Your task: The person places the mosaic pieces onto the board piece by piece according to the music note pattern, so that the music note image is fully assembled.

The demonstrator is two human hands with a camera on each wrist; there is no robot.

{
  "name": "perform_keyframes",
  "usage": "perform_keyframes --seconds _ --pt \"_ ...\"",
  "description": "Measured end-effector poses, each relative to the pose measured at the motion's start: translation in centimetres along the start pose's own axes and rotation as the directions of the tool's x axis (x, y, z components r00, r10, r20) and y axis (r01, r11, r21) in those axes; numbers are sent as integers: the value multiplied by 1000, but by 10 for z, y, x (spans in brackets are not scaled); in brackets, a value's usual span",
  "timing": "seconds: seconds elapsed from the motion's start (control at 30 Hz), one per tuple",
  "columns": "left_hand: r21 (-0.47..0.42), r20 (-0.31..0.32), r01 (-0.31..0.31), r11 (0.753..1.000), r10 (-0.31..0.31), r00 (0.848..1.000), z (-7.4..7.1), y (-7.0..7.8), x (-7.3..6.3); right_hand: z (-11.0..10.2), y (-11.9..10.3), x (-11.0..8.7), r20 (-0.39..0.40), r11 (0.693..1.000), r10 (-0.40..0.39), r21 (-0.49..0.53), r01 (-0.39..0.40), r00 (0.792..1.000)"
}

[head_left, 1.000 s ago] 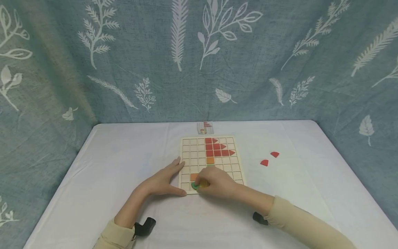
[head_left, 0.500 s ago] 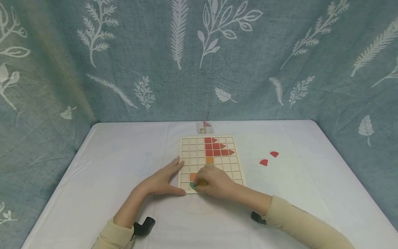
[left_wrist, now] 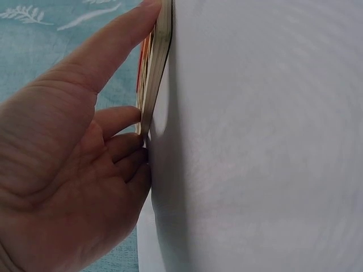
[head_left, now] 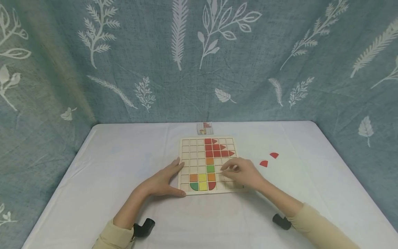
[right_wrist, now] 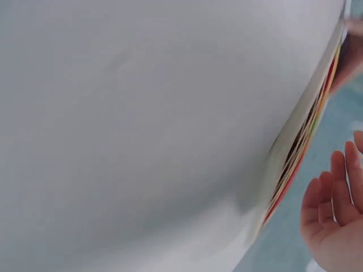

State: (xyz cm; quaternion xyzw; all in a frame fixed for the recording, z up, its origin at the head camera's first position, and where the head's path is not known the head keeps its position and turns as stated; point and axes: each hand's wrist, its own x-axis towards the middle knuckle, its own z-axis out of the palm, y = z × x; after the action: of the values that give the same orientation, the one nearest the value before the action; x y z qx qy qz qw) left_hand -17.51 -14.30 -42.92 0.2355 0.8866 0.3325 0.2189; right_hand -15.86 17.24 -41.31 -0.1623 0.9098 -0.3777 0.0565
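Observation:
A square wooden grid board lies on the white table. My left hand rests at its left side, thumb and fingers spread along the edge; the left wrist view shows the fingertips touching the board. Over the board's right part hovers my right hand, fingers loosely bent, with nothing visible in it. Pieces in the lower cells include a green rounded piece, a yellow square, a red rounded piece and an orange square. Above sit a green square and red pieces.
Two loose red rounded pieces lie on the table right of the board. A small picture card lies behind it. Patterned blue-green cloth hangs around the back and sides of the table.
My right hand has lifted away from the lower cells and moved right, uncovering the yellow, green, orange and red pieces there. The left hand has stayed at the board's edge.

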Motion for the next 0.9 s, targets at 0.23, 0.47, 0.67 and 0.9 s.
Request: perform_keyframes --seconds 0.23,0.47,0.67,0.9 --pt "-8 5 4 1000 -4 1000 -1 1 0 -47 48 -19 -144 988 132 -66 -143 981" --pt "4 8 12 1000 -12 1000 0 -1 0 -79 79 -34 -161 961 213 -146 -237 964" --pt "2 10 1 1000 -1 1000 -1 0 0 -83 88 -35 -115 958 212 -170 -230 970" --pt "-4 3 -9 1000 9 1000 -1 1 0 -80 91 -30 -135 960 165 -206 -190 977"
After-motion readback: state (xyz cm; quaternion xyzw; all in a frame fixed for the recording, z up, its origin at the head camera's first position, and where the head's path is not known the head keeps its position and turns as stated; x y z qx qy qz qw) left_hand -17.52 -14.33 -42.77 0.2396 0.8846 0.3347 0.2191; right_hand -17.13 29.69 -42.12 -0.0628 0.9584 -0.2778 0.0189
